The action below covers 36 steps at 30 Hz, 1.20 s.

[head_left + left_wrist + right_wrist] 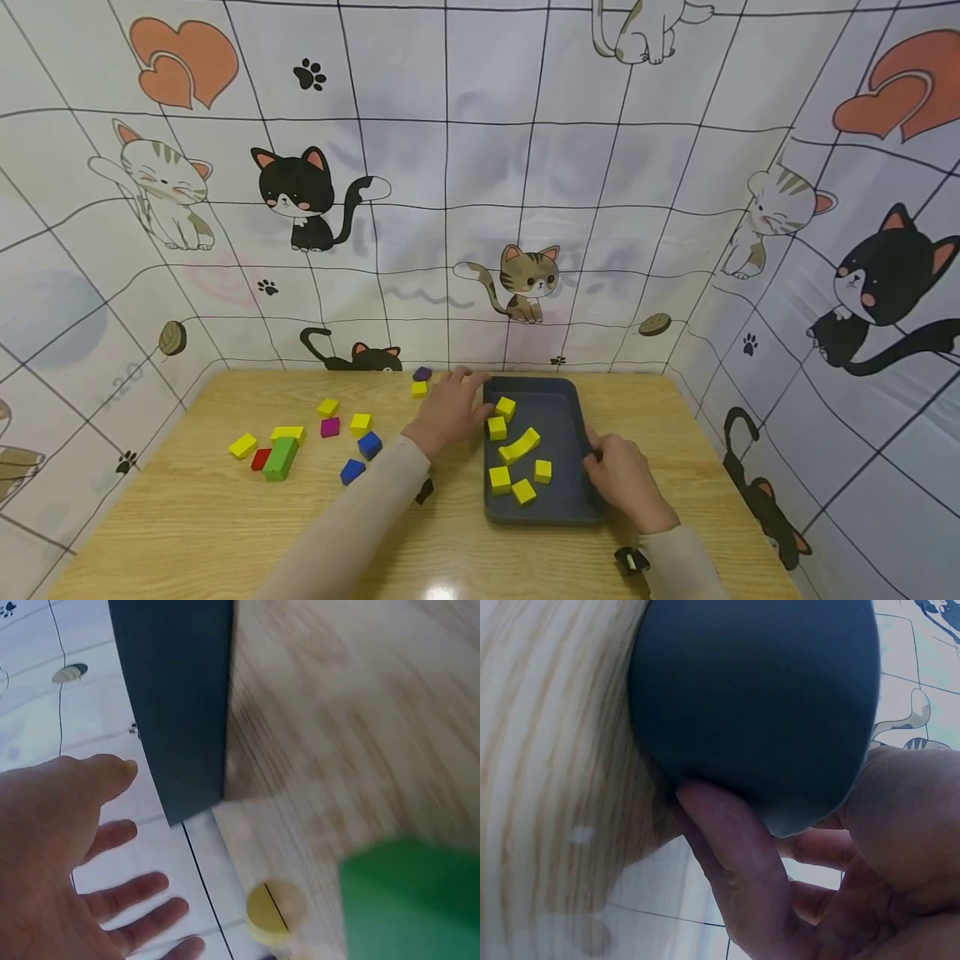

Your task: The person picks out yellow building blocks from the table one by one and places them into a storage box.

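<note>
A dark grey tray (555, 408) lies on the table with several yellow blocks (499, 480) on its left side, among them a curved yellow block (520, 447). My right hand (624, 479) grips the tray's right wall, its fingers bent at the edge; in the right wrist view a finger (731, 825) presses low on the tray wall (757, 697). At the tray's upper left rim is my left hand (447, 410), its thumb by the yellow blocks. The left wrist view shows its fingers spread, holding nothing, with the thumb beside the tray wall (180, 712).
Left of the tray lie loose blocks: a green block (281, 458), a red block (261, 459), a magenta block (330, 427), blue blocks (370, 445) and several yellow blocks (361, 424). Behind my left hand sits a purple block (422, 374). A cat-patterned curtain (405, 250) encloses the table (195, 517).
</note>
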Available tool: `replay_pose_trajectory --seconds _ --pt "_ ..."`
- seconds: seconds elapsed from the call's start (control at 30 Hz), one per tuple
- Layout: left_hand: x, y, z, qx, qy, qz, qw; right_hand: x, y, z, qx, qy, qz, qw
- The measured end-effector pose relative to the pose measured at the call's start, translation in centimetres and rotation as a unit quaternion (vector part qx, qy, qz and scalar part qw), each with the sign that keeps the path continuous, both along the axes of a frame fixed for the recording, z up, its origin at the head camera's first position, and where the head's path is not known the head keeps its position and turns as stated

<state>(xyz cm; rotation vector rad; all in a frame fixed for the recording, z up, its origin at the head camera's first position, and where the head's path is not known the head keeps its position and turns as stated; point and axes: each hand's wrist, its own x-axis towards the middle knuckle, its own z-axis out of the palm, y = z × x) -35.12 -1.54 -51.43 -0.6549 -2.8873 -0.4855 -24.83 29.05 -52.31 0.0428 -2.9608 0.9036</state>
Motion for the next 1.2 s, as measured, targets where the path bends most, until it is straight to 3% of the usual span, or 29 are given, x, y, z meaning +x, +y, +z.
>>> replay_pose_trajectory --seconds 0.3,0.57,0.8,1.03,1.07,1.13,1.2 --pt "-0.6 -3.9 -0.8 0.030 -0.018 0.063 0.9974 -0.1 0.2 -0.1 0.003 -0.002 0.001 1.000" --pt "-1.3 -6.4 -1.2 0.015 -0.060 0.115 0.9915 0.1 0.2 0.0 0.002 0.001 0.005 1.000" --pt "-0.9 -7.2 -0.7 0.018 -0.078 0.105 0.9912 0.1 0.1 -0.1 0.001 0.002 0.002 1.000" --pt "-1.1 -7.5 -1.0 0.024 -0.068 0.093 0.9931 0.2 0.1 -0.1 -0.001 -0.001 0.001 1.000" --pt "-2.0 -8.2 -2.3 0.033 -0.052 0.081 0.9949 0.2 0.1 -0.1 -0.001 -0.002 0.002 1.000" --pt "-2.4 -8.3 -2.8 0.037 -0.044 0.078 0.9953 0.2 0.1 -0.1 -0.002 -0.003 0.002 1.000" --pt "-3.5 -8.7 -4.0 0.035 -0.031 0.076 0.9960 0.2 0.0 -0.1 -0.003 -0.002 0.003 1.000"
